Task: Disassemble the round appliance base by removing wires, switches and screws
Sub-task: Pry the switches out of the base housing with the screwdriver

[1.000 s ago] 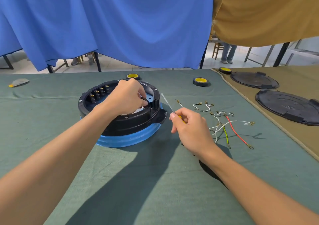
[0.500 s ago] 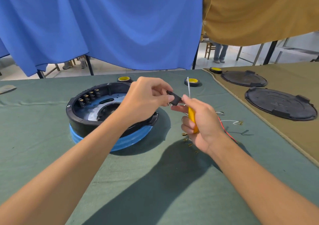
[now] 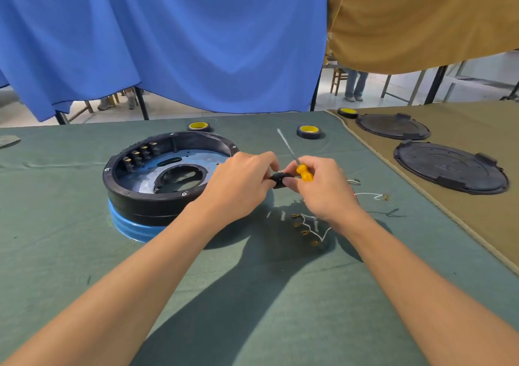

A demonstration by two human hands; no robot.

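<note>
The left hand point(image 3: 241, 185) and the right hand point(image 3: 323, 188) meet above the green cloth point(image 3: 252, 295), fingertips nearly touching. The left hand's curled fingers pinch a small black part point(image 3: 279, 180), which sits between the two hands. The right hand's fingers wrap the yellow handle of a screwdriver point(image 3: 304, 173), and one fingertip also rests on the black part. The metal shaft of the screwdriver points up and away from the right hand, tilted toward the left hand's side.

The round appliance base point(image 3: 168, 205), a black ring on a blue bottom, lies on the cloth just to the outer side of the left hand, partly behind its wrist. A row of switches point(image 3: 140, 153) lines its inner wall on the side far from the hand.

Loose white wires point(image 3: 311, 225) with brass terminals lie on the cloth under the right wrist, and another white wire point(image 3: 368, 195) lies just outward of the right hand. Beyond both hands sit two tape rolls point(image 3: 309, 131) with yellow centres. Well out past the right hand, two black discs point(image 3: 449, 169) rest on a tan cloth point(image 3: 477, 247)
</note>
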